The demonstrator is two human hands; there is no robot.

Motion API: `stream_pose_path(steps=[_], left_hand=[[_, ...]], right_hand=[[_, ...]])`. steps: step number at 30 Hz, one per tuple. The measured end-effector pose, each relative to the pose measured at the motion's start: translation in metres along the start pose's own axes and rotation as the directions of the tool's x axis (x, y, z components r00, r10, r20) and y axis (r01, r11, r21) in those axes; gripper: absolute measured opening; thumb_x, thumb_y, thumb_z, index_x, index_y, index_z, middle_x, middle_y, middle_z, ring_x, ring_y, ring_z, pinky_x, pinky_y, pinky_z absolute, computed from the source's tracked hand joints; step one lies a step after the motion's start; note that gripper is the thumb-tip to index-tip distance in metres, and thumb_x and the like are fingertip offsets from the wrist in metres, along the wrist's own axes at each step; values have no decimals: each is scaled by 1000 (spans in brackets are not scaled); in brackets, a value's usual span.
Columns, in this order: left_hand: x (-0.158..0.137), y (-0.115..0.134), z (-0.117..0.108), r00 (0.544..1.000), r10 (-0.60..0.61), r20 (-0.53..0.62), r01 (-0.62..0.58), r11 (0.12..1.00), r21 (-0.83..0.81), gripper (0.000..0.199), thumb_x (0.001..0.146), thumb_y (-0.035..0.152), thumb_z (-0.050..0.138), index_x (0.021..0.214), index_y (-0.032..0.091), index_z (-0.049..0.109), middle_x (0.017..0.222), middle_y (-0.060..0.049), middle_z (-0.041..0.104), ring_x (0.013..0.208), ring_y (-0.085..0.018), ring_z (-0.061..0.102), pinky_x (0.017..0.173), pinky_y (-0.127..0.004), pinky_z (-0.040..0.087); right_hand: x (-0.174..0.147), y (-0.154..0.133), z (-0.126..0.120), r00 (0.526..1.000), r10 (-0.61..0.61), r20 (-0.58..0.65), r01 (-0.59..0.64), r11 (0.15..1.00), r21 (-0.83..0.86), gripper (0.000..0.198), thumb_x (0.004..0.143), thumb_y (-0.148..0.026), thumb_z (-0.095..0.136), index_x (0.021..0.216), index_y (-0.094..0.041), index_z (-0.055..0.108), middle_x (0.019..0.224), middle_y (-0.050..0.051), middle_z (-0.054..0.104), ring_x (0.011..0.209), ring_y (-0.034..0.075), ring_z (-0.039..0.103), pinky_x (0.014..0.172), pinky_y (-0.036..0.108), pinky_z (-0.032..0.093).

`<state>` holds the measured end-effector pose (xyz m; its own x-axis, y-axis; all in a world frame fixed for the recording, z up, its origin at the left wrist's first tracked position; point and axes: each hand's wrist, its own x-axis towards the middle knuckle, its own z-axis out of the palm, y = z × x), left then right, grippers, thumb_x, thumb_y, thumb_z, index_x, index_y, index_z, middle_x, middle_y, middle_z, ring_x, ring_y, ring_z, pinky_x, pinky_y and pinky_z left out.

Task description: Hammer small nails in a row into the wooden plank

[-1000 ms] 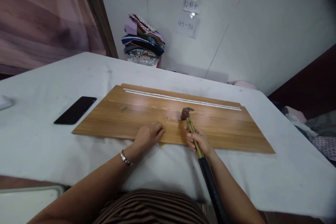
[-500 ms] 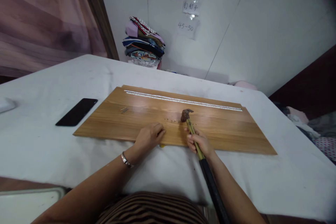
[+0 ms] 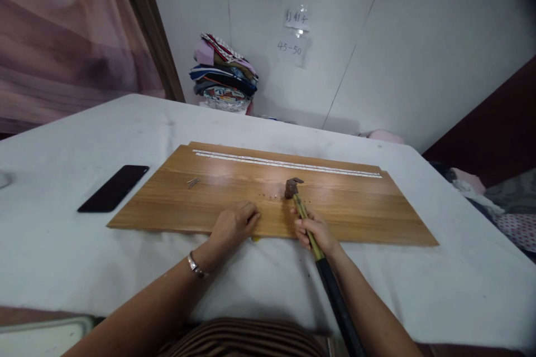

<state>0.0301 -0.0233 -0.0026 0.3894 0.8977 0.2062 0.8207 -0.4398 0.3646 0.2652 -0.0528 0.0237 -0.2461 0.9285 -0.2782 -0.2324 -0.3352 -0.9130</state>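
My right hand (image 3: 315,231) is wrapped round the yellow part of a claw hammer (image 3: 302,207), above its black grip. The rusty hammer head is low over the wooden board (image 3: 360,212), beside a row of small nail heads (image 3: 268,196); whether it touches is unclear. My left hand (image 3: 237,223) lies on the board near its front edge, left of the hammer, fingers curled in. What is under those fingers, if anything, is hidden. Several loose nails (image 3: 193,182) lie on the left part of the board.
Two white measuring strips (image 3: 288,164) run along the board's back edge. A black phone (image 3: 114,188) lies left of the board on the white-covered table (image 3: 50,245). Folded clothes (image 3: 226,75) are stacked at the wall, near paper notes (image 3: 293,50).
The camera view has shifted slightly, so the board and table sit a little lower and further left. The hammer and both hands keep nearly the same places over the board.
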Motion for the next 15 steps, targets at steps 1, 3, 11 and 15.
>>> stream_pose_path(steps=[1, 3, 11, 15], left_hand=[[0, 0, 0, 1000, 0, 1, 0, 1000, -1, 18, 94, 29, 45, 81, 21, 56, 82, -1, 62, 77, -15, 58, 67, -26, 38], [0, 1, -1, 1000, 0, 5, 0, 1000, -3, 19, 94, 29, 45, 80, 21, 55, 82, -1, 62, 77, -15, 58, 67, -26, 38], [-1, 2, -2, 1000, -8, 3, 8, 1000, 1, 20, 95, 30, 44, 80, 20, 54, 83, -2, 63, 78, -15, 58, 68, -27, 39], [0, 2, -2, 1000, -11, 8, 11, 1000, -2, 20, 94, 30, 44, 80, 21, 54, 84, -1, 63, 78, -15, 58, 67, -27, 38]], right_hand=[[0, 0, 0, 1000, -4, -4, 4, 1000, -1, 39, 63, -31, 64, 98, -18, 51, 47, -13, 45, 29, 5, 35, 26, 16, 27], [-1, 0, -1, 1000, -16, -3, 16, 1000, 0, 40, 63, -30, 63, 99, -18, 51, 47, -13, 45, 29, 5, 35, 26, 16, 28], [-2, -2, 0, 1000, -16, 16, 16, 1000, 1, 38, 65, -30, 64, 99, -18, 51, 46, -14, 44, 29, 5, 35, 27, 16, 27], [-2, -2, 0, 1000, -23, 0, 23, 1000, 8, 38, 65, -29, 63, 98, -19, 51, 48, -13, 44, 29, 5, 35, 27, 16, 27]])
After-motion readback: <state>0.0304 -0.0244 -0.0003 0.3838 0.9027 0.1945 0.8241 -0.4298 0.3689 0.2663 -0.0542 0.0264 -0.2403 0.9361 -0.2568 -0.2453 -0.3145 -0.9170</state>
